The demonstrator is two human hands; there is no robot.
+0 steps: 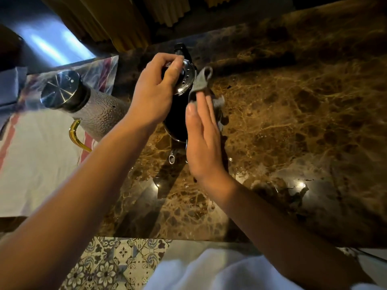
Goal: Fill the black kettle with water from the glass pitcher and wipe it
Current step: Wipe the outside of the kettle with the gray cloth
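Left hand (156, 88) is curled over the steel lid (185, 79) of the black kettle (178, 114) at upper centre of the frame, lid gripped from above. Right hand (204, 139) is held flat, fingers straight, a grey cloth (201, 82) pressed against the kettle's right side. Kettle is stood on the marble desk (293, 122); glass pitcher (94, 109) with steel cap is seen just left of it, on a striped towel (37, 164) at left of frame. Wiping is judged to be the step in hand, filling apparently done. For a good wipe, the kettle should be kept steadied by the lid while the cloth is drawn around the body with even, light pressure. Wet spots on the desk near the kettle base should be caught too. Tipping is to be avoided, since the kettle is presumed full.
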